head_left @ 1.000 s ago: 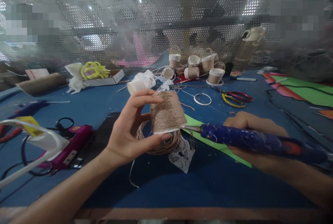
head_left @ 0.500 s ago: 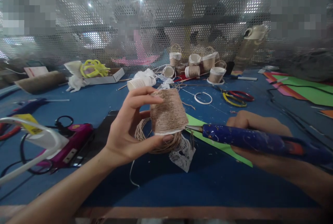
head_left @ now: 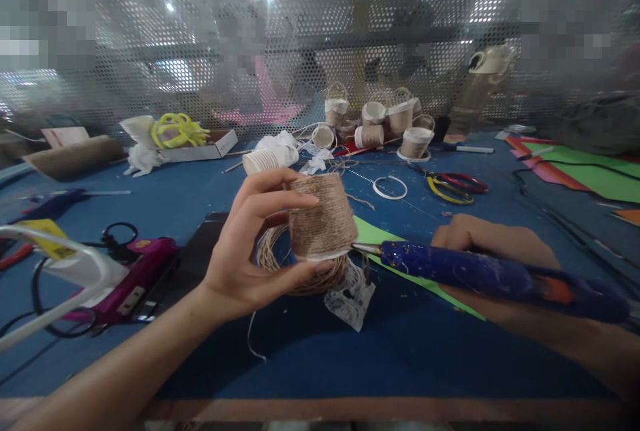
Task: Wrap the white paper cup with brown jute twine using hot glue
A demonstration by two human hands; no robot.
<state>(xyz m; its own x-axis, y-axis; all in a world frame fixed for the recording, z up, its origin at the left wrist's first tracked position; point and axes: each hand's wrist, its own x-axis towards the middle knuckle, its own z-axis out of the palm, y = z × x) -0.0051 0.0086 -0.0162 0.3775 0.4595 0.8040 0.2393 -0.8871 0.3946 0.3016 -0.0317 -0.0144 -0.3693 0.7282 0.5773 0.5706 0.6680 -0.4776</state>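
My left hand (head_left: pixel 255 237) grips a small paper cup wrapped in jute twine (head_left: pixel 324 217), fingers across its upper side and thumb under its white rim. My right hand (head_left: pixel 493 251) is closed around a blue hot glue gun (head_left: pixel 455 267), held nearly level. The gun's metal nozzle meets the lower right edge of the wrapped cup, by the rim. Beneath the cup lies a coil of twine (head_left: pixel 273 251), partly hidden by my left hand. A scrap of white lace (head_left: pixel 353 297) and a green paper sheet (head_left: pixel 425 281) lie beside it.
Several twine-covered cups with white trim (head_left: pixel 400 117) stand at the back before a perforated metal screen (head_left: pixel 280 31). Scissors (head_left: pixel 455 189) and a white ring (head_left: pixel 390 187) lie behind the glue gun. A magenta power strip (head_left: pixel 135 284) with cables sits left; coloured paper (head_left: pixel 585 167) lies right.
The wrapped cup has turned slightly in my left hand. The glue gun has shifted a little to the left, its nozzle staying at the cup's lower edge.
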